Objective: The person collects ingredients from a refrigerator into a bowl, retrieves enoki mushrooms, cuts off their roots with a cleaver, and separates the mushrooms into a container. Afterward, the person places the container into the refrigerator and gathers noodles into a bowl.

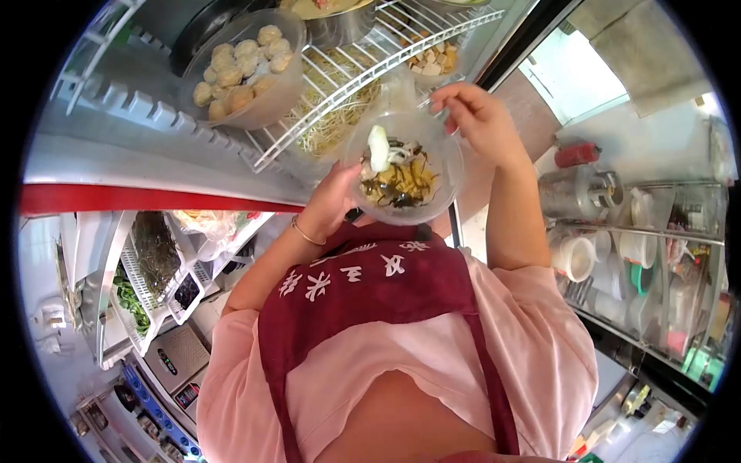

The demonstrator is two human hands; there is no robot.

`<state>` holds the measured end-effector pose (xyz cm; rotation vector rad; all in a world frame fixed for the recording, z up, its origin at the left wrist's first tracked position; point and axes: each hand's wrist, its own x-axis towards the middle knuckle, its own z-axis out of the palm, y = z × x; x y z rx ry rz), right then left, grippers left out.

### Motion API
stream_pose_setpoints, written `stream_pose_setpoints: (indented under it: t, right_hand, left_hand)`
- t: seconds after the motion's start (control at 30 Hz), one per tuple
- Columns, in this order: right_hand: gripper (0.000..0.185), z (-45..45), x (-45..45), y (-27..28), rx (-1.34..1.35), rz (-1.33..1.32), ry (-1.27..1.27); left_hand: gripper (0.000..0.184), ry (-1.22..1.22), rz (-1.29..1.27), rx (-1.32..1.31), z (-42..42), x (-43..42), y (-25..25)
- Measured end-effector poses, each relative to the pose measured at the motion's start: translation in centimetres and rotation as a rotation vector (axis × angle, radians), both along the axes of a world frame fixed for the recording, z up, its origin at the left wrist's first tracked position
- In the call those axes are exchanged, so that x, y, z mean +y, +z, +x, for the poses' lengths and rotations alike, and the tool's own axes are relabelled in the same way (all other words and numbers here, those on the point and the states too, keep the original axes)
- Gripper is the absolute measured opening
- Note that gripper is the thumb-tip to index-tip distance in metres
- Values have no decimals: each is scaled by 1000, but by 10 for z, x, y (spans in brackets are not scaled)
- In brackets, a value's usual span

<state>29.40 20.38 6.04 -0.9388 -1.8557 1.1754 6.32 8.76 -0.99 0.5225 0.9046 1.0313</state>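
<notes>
My left hand [333, 199] grips the left side of a clear plastic bowl [448, 184], held in front of my chest. In the bowl lie dark shredded strips [397, 187], yellowish pieces, and a thick white piece [378, 149] near the left rim. My right hand [472, 114] is raised beyond the bowl's upper right rim, its fingers bent together in a pinch. A small shiny tip shows at those fingers, but I cannot make out what they hold.
Ahead is an open fridge with a white wire shelf [340, 86]. On it stands a tub of pale balls [245, 62]; bean sprouts [324, 131] and a container of cubed pieces [434, 60] are below. White baskets [158, 297] stand left, a glass-fronted cabinet [641, 255] right.
</notes>
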Motion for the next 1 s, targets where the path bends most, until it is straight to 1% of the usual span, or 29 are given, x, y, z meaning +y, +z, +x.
stream_pose_setpoints:
  t: [0.03,0.07,0.13,0.17,0.2,0.23,0.27,0.33,0.37,0.4,0.43,0.47,0.5,0.53,0.57,0.67,0.7,0.73,0.77,0.8,0.87,0.9,0.97,1.0]
  right_hand:
    - [19,5,8,3,6,-49,-74]
    - [19,10,22,-5,6,-44,-75]
    - [18,18,65,-49,99,-122,-402]
    - [18,22,90,-77,99,-117,-400]
    - [20,25,117,-109,-72,-4,-434]
    - [22,27,140,-128,-242,112,-465]
    - [22,23,154,-131,-241,119,-463]
    - [28,8,181,-138,-384,359,-389]
    - [28,-1,196,-138,-384,363,-385]
    - [26,-10,210,-137,-451,354,-336]
    - [26,-18,221,-137,-518,344,-286]
    - [26,-25,229,-139,-517,346,-281]
    - [32,-30,237,-141,-643,411,-224]
    - [38,-33,244,-144,-769,475,-164]
    - [38,-35,248,-149,-768,476,-158]
    - [44,-37,253,-158,-730,860,-104]
    - [34,-40,263,-156,-803,601,-169]
    - [34,-36,255,-138,-802,600,-162]
    - [30,-29,233,-115,-749,435,-338]
    - [27,-20,214,-102,-690,269,-511]
    - [34,6,196,-121,-451,229,-776]
    - [34,11,188,-140,-418,221,-819]
    - [35,3,175,-154,-385,212,-851]
    - [34,-5,174,-159,-121,-172,-746]
  left_hand:
    - [42,-2,6,1,2,0,-3]
    - [42,9,-18,18,3,-2,-8]
    - [43,20,-37,34,7,-3,-10]
    - [43,34,-113,88,10,-4,-8]
    - [44,47,-187,140,14,-5,-4]
    - [48,55,-217,193,19,-6,9]
    - [48,59,-210,191,21,-7,7]
    - [53,52,-159,178,21,-9,0]
    - [56,66,-134,156,21,-9,-7]
    - [56,70,-134,154,21,-9,-19]
    - [58,57,-85,109,21,-7,-27]
    - [60,44,-35,66,21,-6,-34]
    - [60,49,-35,66,21,-6,-40]
    - [60,24,-28,69,23,-5,-33]
    - [60,-1,-21,72,24,-5,-29]
    - [60,16,-44,74,26,-5,-41]
    - [60,21,-50,72,21,-6,-46]
    - [60,42,4,104,21,-7,-46]
    - [60,62,58,136,20,-9,-45]
    - [60,66,57,136,19,-12,-43]
    - [60,113,50,177,16,-16,-36]
    - [60,119,52,176,14,-17,-35]
    - [59,175,54,54,10,-22,-34]
    - [59,183,56,56,9,-23,-32]
